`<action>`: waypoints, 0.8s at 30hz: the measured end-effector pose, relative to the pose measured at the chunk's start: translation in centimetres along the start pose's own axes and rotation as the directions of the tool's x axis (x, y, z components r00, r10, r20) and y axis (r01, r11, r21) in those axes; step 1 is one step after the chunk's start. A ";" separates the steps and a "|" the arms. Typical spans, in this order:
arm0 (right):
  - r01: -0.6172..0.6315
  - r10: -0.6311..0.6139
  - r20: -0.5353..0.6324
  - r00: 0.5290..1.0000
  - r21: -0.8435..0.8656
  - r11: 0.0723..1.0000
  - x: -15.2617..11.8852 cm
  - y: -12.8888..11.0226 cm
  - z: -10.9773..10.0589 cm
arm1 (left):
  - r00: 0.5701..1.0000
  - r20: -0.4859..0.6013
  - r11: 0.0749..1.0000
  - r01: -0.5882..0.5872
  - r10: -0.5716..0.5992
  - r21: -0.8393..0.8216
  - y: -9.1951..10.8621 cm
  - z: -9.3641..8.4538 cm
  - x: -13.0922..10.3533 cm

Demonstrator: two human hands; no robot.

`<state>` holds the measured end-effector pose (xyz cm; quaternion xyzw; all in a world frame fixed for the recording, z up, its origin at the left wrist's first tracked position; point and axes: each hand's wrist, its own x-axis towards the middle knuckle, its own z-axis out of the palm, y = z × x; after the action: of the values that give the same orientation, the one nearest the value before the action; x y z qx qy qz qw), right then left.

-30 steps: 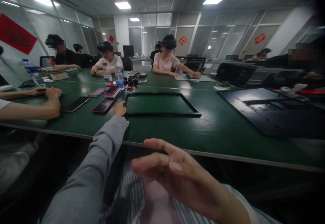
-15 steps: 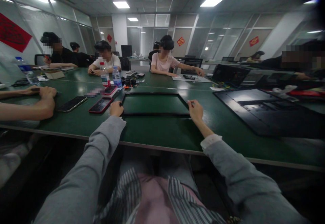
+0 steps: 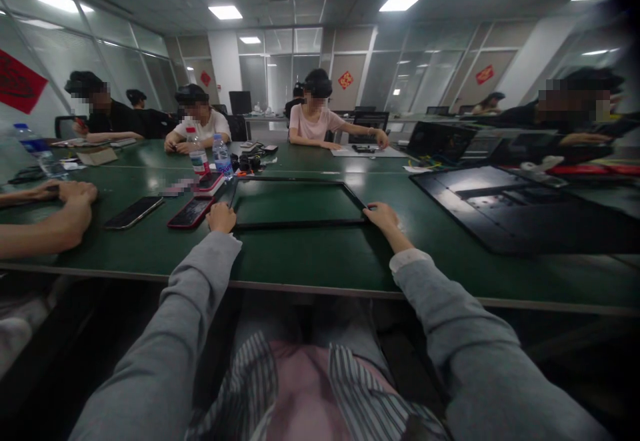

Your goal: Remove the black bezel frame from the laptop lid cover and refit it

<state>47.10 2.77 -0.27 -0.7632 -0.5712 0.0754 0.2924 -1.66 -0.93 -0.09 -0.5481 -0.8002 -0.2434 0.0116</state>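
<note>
A thin black rectangular frame [image 3: 300,224], hollow in the middle, is in front of me at the green table [image 3: 300,261]; green shows through its opening. My left hand [image 3: 221,217] is closed around its left side near the front corner. On the opposite side my right hand [image 3: 383,216] grips the frame's right edge, thumb along the top. Whether the frame rests flat or is slightly raised I cannot tell. Just left of my left hand lies a phone with a red case [image 3: 191,213].
A dark phone [image 3: 134,213] lies further left, near another person's hand [image 3: 77,194]. Two bottles, one red-capped [image 3: 199,154] and one blue-capped [image 3: 221,155], stand beyond the phones. A large black panel [image 3: 500,207] occupies the right side. Several people sit around the table.
The view has turned slightly to the right. My right hand's fingers, raised in a pinch at the frame's edge before, now lie flatter along it. My left hand keeps its hold.
</note>
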 end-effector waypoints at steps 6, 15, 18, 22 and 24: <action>0.143 -0.110 -0.268 0.957 0.106 0.984 -0.7 -0.7 -0.1 | 0.987 -0.160 0.991 -0.002 -0.020 -0.131 1.5 -1.2 -1.0; 0.077 -0.059 -0.248 0.967 0.062 0.995 -1.0 -1.5 0.3 | 0.902 -0.430 0.958 -0.143 0.023 -0.250 2.6 -3.9 -2.6; 0.074 -0.056 -0.260 0.964 0.059 0.996 -0.9 -1.3 0.4 | 0.904 -0.426 0.957 -0.149 0.030 -0.248 2.5 -3.8 -2.5; 0.070 -0.056 -0.267 0.962 0.043 0.997 -0.8 -1.2 0.5 | 0.934 -0.355 0.971 -0.109 0.028 -0.211 2.0 -2.9 -1.8; 0.071 -0.062 -0.253 0.966 0.026 0.997 -0.6 -0.9 0.6 | 0.951 -0.308 0.980 -0.069 0.009 -0.185 1.6 -2.1 -1.3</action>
<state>45.87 2.65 -0.44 -0.7418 -0.5535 -0.0220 0.3781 -0.30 -2.48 1.99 -0.5182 -0.7501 -0.4016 0.0868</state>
